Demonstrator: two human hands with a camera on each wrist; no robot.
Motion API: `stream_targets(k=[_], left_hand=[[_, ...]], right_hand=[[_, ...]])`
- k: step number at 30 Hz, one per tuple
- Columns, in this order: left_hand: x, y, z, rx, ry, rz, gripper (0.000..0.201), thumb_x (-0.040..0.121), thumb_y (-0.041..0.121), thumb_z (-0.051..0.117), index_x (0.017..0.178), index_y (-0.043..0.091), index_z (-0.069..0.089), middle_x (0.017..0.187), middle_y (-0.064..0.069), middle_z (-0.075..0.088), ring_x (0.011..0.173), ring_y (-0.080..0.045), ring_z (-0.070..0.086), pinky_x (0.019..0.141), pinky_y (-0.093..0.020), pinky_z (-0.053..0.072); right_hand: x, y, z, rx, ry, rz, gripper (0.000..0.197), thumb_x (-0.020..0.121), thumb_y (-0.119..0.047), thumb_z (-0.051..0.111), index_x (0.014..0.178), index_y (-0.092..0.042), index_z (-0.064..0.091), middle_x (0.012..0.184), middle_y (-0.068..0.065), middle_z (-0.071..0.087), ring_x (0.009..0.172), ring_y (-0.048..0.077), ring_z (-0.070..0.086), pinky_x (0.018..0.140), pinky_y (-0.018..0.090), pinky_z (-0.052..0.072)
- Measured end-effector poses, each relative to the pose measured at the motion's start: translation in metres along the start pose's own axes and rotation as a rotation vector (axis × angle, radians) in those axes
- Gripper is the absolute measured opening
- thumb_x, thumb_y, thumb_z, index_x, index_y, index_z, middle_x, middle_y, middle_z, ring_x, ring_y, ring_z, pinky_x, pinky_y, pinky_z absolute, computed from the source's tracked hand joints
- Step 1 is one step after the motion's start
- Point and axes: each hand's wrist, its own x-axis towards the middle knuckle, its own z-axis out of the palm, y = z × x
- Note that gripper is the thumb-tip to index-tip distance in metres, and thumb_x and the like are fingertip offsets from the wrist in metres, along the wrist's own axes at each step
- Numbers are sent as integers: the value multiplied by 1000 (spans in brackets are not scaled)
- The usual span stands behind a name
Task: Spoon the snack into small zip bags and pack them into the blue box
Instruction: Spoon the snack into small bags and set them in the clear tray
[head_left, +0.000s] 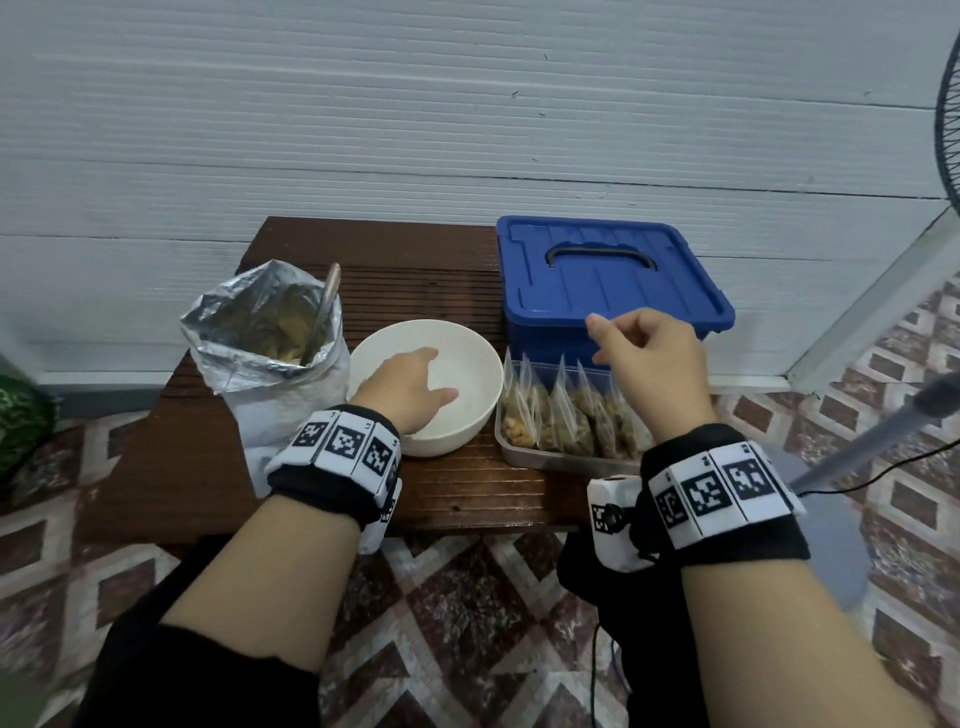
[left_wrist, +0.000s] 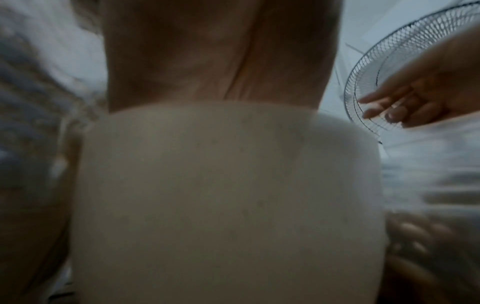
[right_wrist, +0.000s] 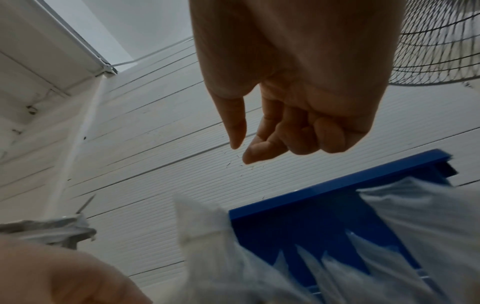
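Blue box (head_left: 613, 280) just beyond, lid on: hovering right grip (head_left: 652, 353), loosely curled and empty, above upright filled zip bags (head_left: 566, 410) in tray (head_left: 550, 460); resting left grip (head_left: 408, 384), fingers slack, on bowl (head_left: 467, 358) rim, farther off.

On the dark slatted counter (head_left: 447, 291) now | left: open foil bag (head_left: 270, 364), upright | centre: white bowl (head_left: 452, 436) just beside it | right front: clear tray (head_left: 524, 457) of filled zip bags (head_left: 571, 421) | behind: blue box (head_left: 597, 291), lid on
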Motion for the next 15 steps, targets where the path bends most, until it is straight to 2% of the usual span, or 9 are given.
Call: stream_targets(k=[3,7,10,13,15], left_hand=[[2,-1,5,128,-93,-35,74,92,44,60,152,20,24,154,-5,35,140,-26,33,115,-44,26],[5,0,9,223,-82,-39,76,85,43,69,148,23,32,149,0,41,137,-24,36,112,-44,28],[8,-1,10,160,-27,-26,69,80,35,76,140,23,44,137,0,52,129,-22,45,108,-43,34],[7,0,10,36,33,-18,62,77,32,80,131,19,52,121,-1,61,116,-21,53,101,-40,42],[6,0,8,-54,67,-12,61,75,30,82,128,18,54,117,0,62,111,-19,55,98,-37,45]], right_hand=[[-2,-2,7,-19,-24,-25,23,90,-37,61,76,-18,62,79,3,69,77,12,62,63,13,40],[-4,-2,11,-40,-37,-40,22,90,-37,60,78,-19,63,79,4,68,80,14,64,63,8,38],[-4,-2,11,-60,-37,-42,23,91,-38,59,82,-17,64,79,3,69,80,12,63,58,3,34],[-4,-3,11,-67,-44,-41,23,91,-38,58,85,-16,65,80,2,68,79,10,61,58,5,34],[-5,-5,13,-73,-54,-42,23,91,-38,58,85,-17,65,80,1,68,78,9,61,59,8,35]])
